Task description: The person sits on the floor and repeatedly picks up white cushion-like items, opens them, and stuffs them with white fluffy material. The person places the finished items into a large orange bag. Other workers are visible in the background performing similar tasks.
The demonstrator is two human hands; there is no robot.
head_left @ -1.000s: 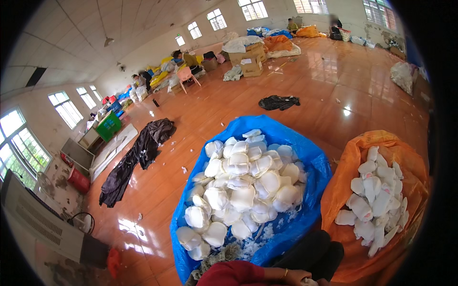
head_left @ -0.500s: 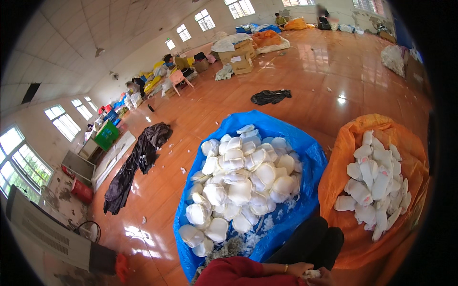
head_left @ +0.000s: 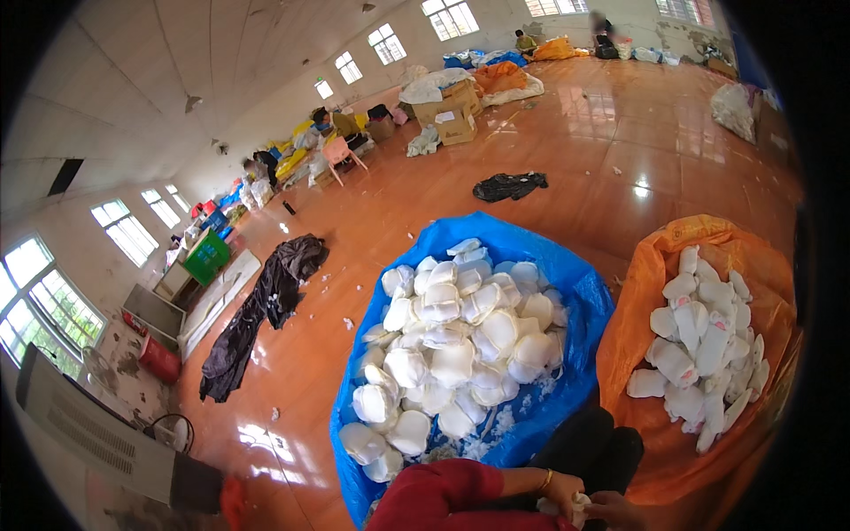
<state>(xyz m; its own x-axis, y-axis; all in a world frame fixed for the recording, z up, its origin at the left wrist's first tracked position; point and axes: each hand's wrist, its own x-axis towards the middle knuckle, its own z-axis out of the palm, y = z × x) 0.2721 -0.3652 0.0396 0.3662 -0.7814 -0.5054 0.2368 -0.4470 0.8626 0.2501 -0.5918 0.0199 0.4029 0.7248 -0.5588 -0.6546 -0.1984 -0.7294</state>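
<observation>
At the lower edge, my left hand (head_left: 561,492), below a red sleeve and a thin bracelet, is closed on a small white stuffed piece (head_left: 580,506). My right hand (head_left: 614,511) meets it from the right, its fingers pressed to the same piece. Between the fingers most of the piece is hidden, so its exact kind does not show. Beyond my left arm a heap of plump, rounded white stuffed pieces (head_left: 453,361) lies on a blue plastic sheet (head_left: 580,288). To the right, longer white stuffed pieces (head_left: 711,341), some with pink spots, rest in an orange sheet (head_left: 624,372).
Loose white fluff (head_left: 503,421) lies beside the heap, next to my dark-trousered legs (head_left: 589,447). Dark plastic bags (head_left: 266,310) lie on the tiled floor to the left. Farther off are cardboard boxes (head_left: 455,126), a pink chair (head_left: 337,152) and several seated people.
My hands stay together on the white piece, and my left forearm has risen slightly in view. The whole scene has shifted a little right and down.
</observation>
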